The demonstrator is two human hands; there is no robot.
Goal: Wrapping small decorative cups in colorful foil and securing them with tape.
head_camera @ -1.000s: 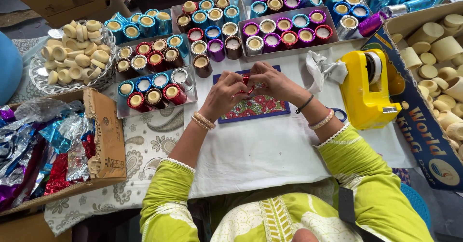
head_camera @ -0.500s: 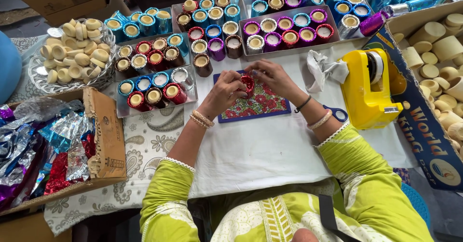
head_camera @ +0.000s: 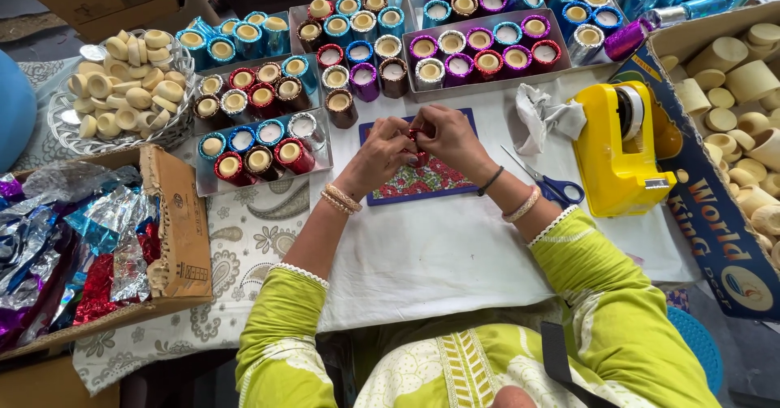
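Right, both hands meet over the patterned tray (head_camera: 422, 182) mid-worktop. Left hand (head_camera: 380, 158) and right hand (head_camera: 448, 137) have fingers closed on a small red foil-wrapped cup (head_camera: 417, 136), pinched between them just above the tray. Risk: foil looks thin, so a hard pinch could tear or crease it; a loose grip could drop the cup onto the tray. Wrists bent inward, forearms angled in from either side. Scissors (head_camera: 551, 183) lie just beside the right wrist, so a snag is possible.
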